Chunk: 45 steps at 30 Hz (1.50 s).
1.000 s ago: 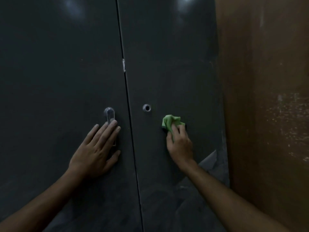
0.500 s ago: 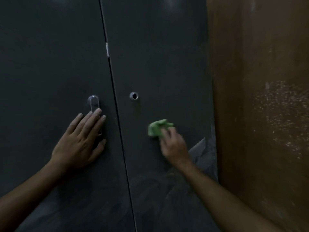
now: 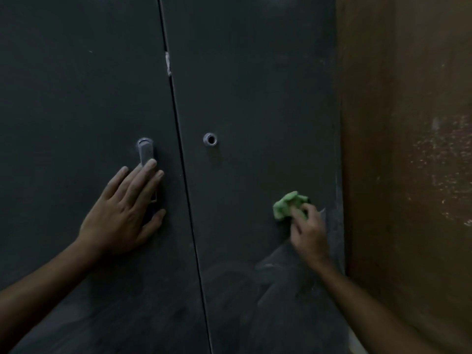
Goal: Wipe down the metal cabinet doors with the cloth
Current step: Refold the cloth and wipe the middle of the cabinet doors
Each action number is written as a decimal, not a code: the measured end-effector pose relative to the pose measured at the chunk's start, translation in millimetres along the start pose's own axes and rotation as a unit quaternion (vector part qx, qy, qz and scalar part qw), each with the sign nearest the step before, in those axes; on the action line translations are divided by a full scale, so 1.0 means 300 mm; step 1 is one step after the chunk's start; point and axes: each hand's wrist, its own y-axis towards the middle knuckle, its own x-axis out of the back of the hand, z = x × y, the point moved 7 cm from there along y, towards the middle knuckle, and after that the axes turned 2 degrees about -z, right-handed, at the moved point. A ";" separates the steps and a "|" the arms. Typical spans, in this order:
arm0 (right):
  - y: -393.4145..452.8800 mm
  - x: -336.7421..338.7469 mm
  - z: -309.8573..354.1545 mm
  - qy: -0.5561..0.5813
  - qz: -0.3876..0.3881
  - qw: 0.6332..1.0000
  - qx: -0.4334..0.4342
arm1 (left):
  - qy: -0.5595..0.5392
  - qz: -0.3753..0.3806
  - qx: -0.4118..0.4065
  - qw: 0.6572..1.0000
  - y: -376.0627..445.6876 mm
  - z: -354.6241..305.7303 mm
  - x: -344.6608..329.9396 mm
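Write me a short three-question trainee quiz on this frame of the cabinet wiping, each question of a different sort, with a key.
1. True or false: the left hand lies flat on the left door, fingertips over the lower part of the metal handle.
2. Which door does the green cloth touch? A) left door B) right door C) the brown wall
3. Fill in: the right hand holds the cloth near the door's ___ edge.

Key: 1 true; 2 B; 3 right.
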 end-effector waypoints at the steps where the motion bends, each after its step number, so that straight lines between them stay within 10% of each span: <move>1: 0.076 0.024 -0.088 -0.004 -0.024 0.995 -0.093 | 0.000 0.000 0.000 1.000 -0.001 -0.001 -0.001; 5: 0.416 0.116 -0.119 -0.001 -0.105 0.961 -0.257 | 0.002 0.006 0.004 1.000 0.003 0.001 -0.005; 12: 0.021 -0.010 0.142 -0.003 -0.014 0.992 0.128 | -0.001 0.003 0.003 1.000 0.002 -0.003 -0.001; 17: 0.230 0.039 0.112 0.082 -0.100 0.973 -0.190 | 0.005 0.005 0.008 1.000 0.006 -0.002 0.005; 24: 0.146 -0.015 0.780 0.134 -0.021 0.984 0.118 | -0.016 0.020 0.001 1.000 -0.001 0.003 0.013; 28: -0.110 -0.075 0.805 0.049 0.106 0.905 0.409 | -0.020 0.040 -0.005 0.999 -0.004 0.009 0.006; 35: 0.163 -0.017 0.901 0.103 0.000 0.990 0.095 | -0.034 0.036 -0.007 0.999 0.000 0.012 0.018; 41: -0.159 -0.096 0.856 0.038 0.127 0.909 0.396 | -0.041 0.046 -0.008 0.998 -0.002 0.010 0.019; 45: -0.002 -0.023 0.713 0.035 0.061 0.949 0.308 | -0.045 0.045 0.002 0.998 -0.001 0.007 0.028</move>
